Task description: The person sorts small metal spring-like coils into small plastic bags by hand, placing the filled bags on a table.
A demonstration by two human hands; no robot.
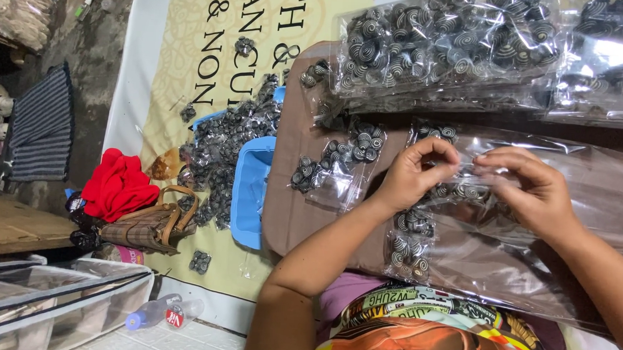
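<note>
The clear bag [465, 226] lies across the person's lap, on the brown cloth [288, 209], and both hands work at its upper edge. The left hand [414, 175] curls its fingers and pinches the film between thumb and fingertips; the right hand [531, 190] does the same just beside it, so the two pinches almost meet. Inside the bag, under the left hand, I see a row of black-and-white spiral pieces [409, 237] — they run down toward the body. I judge that the risk is here: the film is thin and slippery, and if one pinch lets go while the mouth is not closed, the pieces may roll out onto the lap or the floor. A hard pull of the two hands apart may also tear the film. Near the left hand lie small filled packets [352, 152] on the cloth, close to the edge of the lap, and a movement of the knee may push them off. Above them big full bags [446, 43] of the same pieces lean over the cloth; I cannot tell how steady they are. Further left there is a blue tray [250, 193] and a heap of loose pieces [228, 146] on a printed banner [190, 48], then a red cloth [118, 184], a brown handbag [149, 227] and a plastic bottle [155, 311] — spilled pieces may mix into this heap.
</note>
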